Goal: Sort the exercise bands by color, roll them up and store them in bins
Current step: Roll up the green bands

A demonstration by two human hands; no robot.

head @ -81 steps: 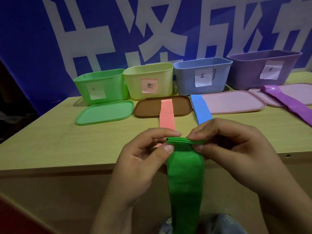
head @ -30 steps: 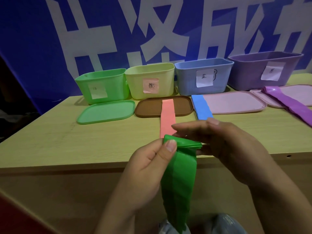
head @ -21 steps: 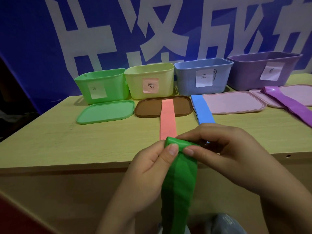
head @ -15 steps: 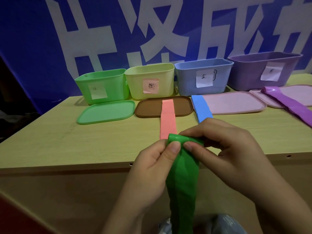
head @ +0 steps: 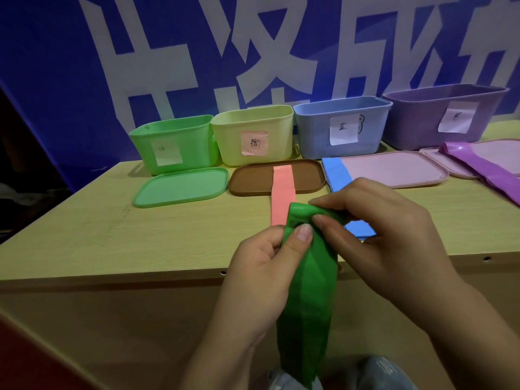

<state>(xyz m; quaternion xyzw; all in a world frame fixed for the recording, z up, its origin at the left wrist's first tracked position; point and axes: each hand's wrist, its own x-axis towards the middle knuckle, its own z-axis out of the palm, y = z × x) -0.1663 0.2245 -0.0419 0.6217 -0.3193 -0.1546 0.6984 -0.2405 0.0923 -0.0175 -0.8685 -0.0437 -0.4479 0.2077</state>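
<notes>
Green band (head: 308,280) held up off the table (head: 84,237), near edge, top end pinched between both hands and the long tail hanging straight down toward the lap: hung so, presumably, to keep the strip flat and taut while rolling. Left hand (head: 264,266) gripping the left side of the small roll at the top, thumb pressed on the front, fingers curled behind. Right hand (head: 374,237) curled over the roll from the right, fingertips nipping its top edge, probably to turn it another wrap. Roll only begun, by the look of it; most of the band not yet wound. Far across the table, four open bins in a row: green bin (head: 174,143) far left, then yellow bin (head: 253,133), blue bin (head: 342,126), purple bin (head: 444,114) far right, each labelled, lids lying flat in front. Pink band (head: 282,195) laid over the brown lid (head: 253,178), blue band (head: 336,171) beside the pink lid (head: 394,170), purple band (head: 484,170) across the far-right lid: each set before its own bin, seemingly sorted and awaiting rolling. Green lid (head: 181,187) bare, green bin the likely destination.
</notes>
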